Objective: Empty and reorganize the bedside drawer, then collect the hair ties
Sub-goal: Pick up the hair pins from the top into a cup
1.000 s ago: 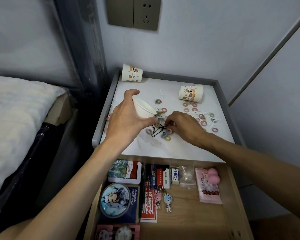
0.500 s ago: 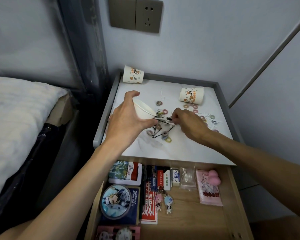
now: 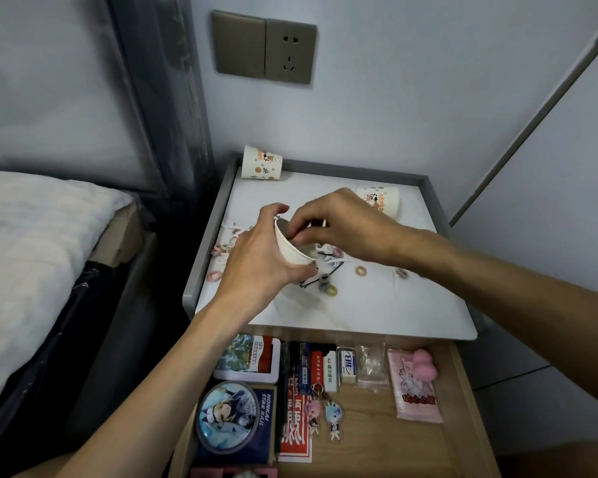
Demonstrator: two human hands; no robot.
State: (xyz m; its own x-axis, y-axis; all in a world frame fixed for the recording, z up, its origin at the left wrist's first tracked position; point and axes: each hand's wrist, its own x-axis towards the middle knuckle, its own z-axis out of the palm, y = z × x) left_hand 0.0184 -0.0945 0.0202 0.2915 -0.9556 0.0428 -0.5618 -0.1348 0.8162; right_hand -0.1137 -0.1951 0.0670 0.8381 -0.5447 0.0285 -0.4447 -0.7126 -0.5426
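Note:
My left hand (image 3: 256,267) grips a plain white paper cup (image 3: 290,248), tilted with its mouth up and to the right, just above the nightstand top (image 3: 377,305). The fingers of my right hand (image 3: 342,222) curl together at the cup's mouth in a pinch; the small hair tie between them is mostly hidden. Loose hair ties lie on the top: a yellow one (image 3: 332,290), a tan one (image 3: 361,270), a pink one (image 3: 214,277). A tangle of thin black pieces (image 3: 311,279) sits under the cup.
Two printed paper cups lie on their sides, one at the back left (image 3: 261,163), one behind my right hand (image 3: 382,201). The open drawer (image 3: 463,391) below holds a round tin (image 3: 228,417), keychains (image 3: 325,412) and a pink packet (image 3: 416,391). A bed (image 3: 32,253) stands to the left.
My right hand has lifted from the pile on the top and come up and left to the cup's mouth. My left hand keeps holding the cup.

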